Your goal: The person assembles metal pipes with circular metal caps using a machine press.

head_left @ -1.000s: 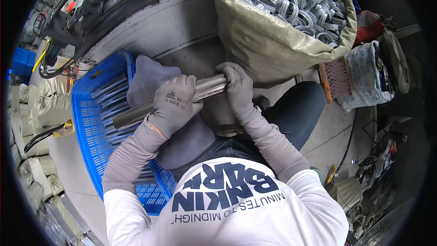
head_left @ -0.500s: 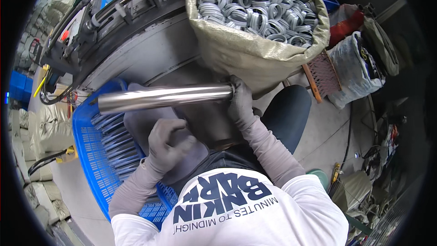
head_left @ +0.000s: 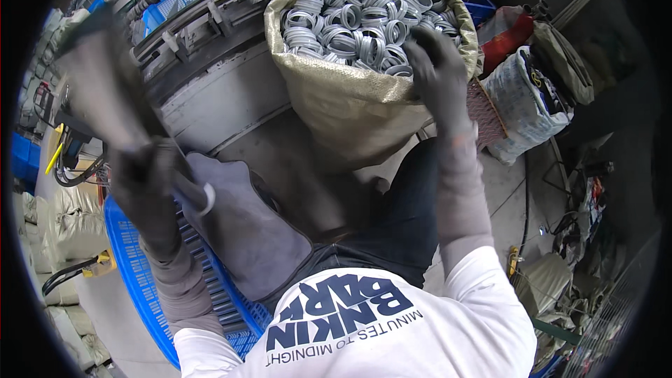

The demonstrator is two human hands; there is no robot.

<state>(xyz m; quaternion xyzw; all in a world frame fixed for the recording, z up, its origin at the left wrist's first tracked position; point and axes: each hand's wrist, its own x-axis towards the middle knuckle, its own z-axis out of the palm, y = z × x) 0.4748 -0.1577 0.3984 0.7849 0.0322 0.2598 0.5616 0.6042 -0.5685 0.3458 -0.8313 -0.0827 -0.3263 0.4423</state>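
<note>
Left hand [head_left: 145, 183]: wearing a grey glove, clenching visible fingers round a metal tube [head_left: 112, 91]; showing heavily blurred.
Right hand [head_left: 442, 73]: wearing a grey glove, hanging over the right part of the sack's opening, holding fingers parted and slightly curled; cannot tell whether touching any rings.
Metal tube: slanting from upper left down through the left fist, blurring most at the upper end; showing a pale curved rim [head_left: 206, 199] low down, near the pad; lying well apart from the sack.
Grey rings [head_left: 350, 19]: heaping at many angles, filling the sack's mouth just beside the right fingers.
Woven sack [head_left: 350, 115]: standing ahead of the person, gaping upward.
Grey pad [head_left: 252, 227]: draping over the left thigh, to the right of the left forearm.
Blue basket [head_left: 127, 238]: sitting at the person's left, partly hiding under the left forearm, holding more tubes [head_left: 218, 294] side by side.
Dark machine [head_left: 203, 31]: stretching across upper left, beyond the basket.
Whitish bag [head_left: 525, 101]: slumping to the right of the sack.
</note>
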